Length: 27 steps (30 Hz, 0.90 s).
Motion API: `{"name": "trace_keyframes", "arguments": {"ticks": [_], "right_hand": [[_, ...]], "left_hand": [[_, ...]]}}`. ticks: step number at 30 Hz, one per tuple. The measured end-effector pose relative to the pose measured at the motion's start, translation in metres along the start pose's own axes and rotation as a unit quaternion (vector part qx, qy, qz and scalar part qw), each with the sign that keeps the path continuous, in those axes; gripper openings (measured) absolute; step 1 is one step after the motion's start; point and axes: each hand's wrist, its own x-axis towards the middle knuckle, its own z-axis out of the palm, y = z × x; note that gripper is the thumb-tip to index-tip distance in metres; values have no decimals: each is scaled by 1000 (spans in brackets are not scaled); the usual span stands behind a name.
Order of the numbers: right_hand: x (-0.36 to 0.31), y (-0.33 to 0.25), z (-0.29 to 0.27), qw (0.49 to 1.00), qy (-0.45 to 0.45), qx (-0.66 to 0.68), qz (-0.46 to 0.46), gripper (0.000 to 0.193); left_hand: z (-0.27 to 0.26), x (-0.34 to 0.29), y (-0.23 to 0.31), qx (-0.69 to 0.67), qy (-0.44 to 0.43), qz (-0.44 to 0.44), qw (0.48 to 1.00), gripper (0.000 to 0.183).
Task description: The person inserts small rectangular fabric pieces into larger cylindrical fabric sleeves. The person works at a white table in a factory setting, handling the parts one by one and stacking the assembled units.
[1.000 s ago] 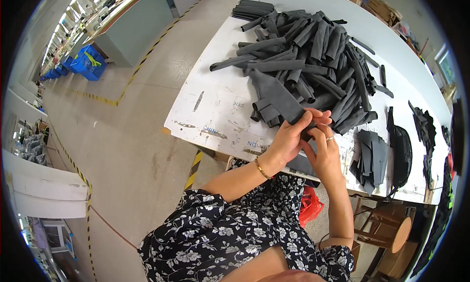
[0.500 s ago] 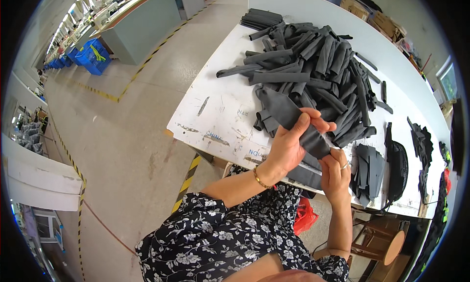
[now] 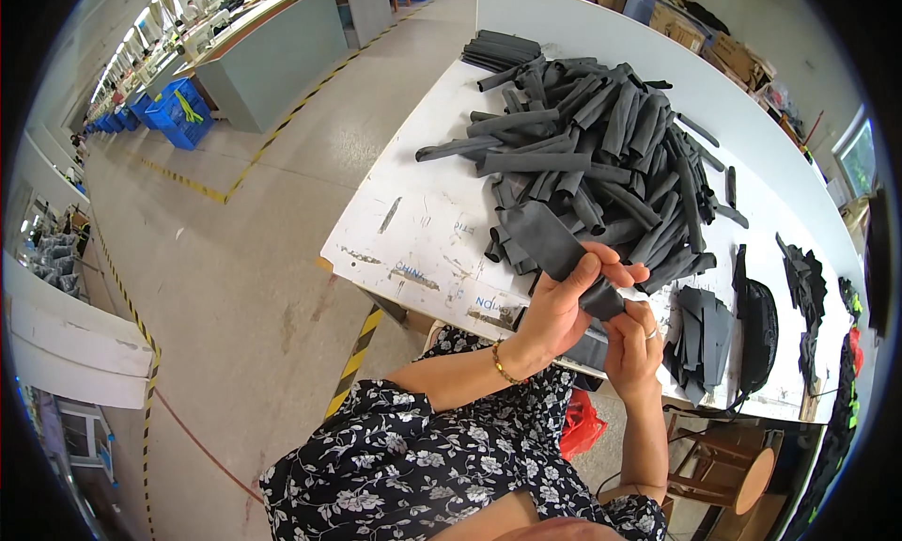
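Between my hands, above the table's near edge, is a dark grey fabric strip. My left hand, a beaded bracelet at its wrist, pinches the strip around its middle between thumb and fingers. At the strip's lower right end, the closed fingers of my right hand, which wears a ring, grip the cloth. The far end sticks out flat toward the upper left. Beyond it lies a large heap of rolled dark grey fabric pieces. Part of another flat dark piece shows below my hands.
The white table carries a neat stack of strips at the back left. To the right lie flat grey pieces, a black bag and dark scraps. A wooden stool stands below, near a red plastic bag.
Both hands have lowered slightly with the strip. Its far end looks flatter and squarer, and less of the strip shows between the hands.
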Motion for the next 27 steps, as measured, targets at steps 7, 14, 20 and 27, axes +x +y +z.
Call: {"name": "trace_keyframes", "arguments": {"ticks": [7, 14, 20, 27], "right_hand": [[3, 0, 2, 1000, -13, 6, 3, 23], [3, 6, 6, 1000, -26, 4, 11, 24], [6, 8, 11, 998, -19, 13, 58, 26], [-1, -1, 35, 944, 195, 97, 247, 13]], "left_hand": [[-3, -2, -4, -2, 12, -11, 1000, 27], [-12, 3, -9, 3, 22, -5, 1000, 27], [-18, 13, -7, 10, 33, -2, 999, 32], [-32, 37, 7, -12, 4, 66, 998, 34]]}}
